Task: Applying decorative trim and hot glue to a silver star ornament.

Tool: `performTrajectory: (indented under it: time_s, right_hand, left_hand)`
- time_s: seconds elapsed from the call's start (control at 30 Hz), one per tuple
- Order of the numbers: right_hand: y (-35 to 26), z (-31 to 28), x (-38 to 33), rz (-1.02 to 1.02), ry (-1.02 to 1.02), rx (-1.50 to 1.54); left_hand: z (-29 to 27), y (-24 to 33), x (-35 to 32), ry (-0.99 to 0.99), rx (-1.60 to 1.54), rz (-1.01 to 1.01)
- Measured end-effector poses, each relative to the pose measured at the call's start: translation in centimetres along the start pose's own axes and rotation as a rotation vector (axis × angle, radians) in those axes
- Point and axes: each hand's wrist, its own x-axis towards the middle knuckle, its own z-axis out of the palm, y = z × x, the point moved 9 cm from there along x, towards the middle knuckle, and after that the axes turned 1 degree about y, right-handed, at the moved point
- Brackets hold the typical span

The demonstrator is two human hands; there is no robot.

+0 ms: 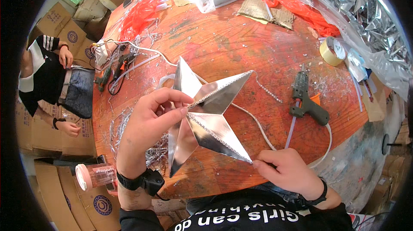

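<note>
A: Left side? 
B: Left hand pinches the silver star and its rhinestone strip, above the desk.

A: Right side? 
B: Right hand grips the star's lower point; a glue gun lies beyond.

A craft workshop: glue gun, stacked cartons, foil scraps
</note>
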Motion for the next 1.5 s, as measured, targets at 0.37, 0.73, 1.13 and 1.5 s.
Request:
performTrajectory:
  time_s: [0.37,0.73,1.13,1.5]
  right_hand:
    - [-2.1,-0.4,-0.2,-0.201,0.023,-0.198]
    - [2.8,-13.2,-0.4,-0.062,0.492,-0.804]
    - [0.5,-17.3,-1.8,0.011,0.802,-0.051]
    - [-12.6,-5.5,5.5,-0.738,0.097,-0.462]
  left_hand:
    - [-2.7,-1.0,-0.8,0.181,-0.249,-0.016]
    - [0.1,-4.9,-8.5,0.045,-0.235,-0.098]
    - [-5.1,-3.5,-13.8,0.67,-0.282,0.655]
    - [-6.1,-6.5,-12.5,0.826,0.191,0.556]
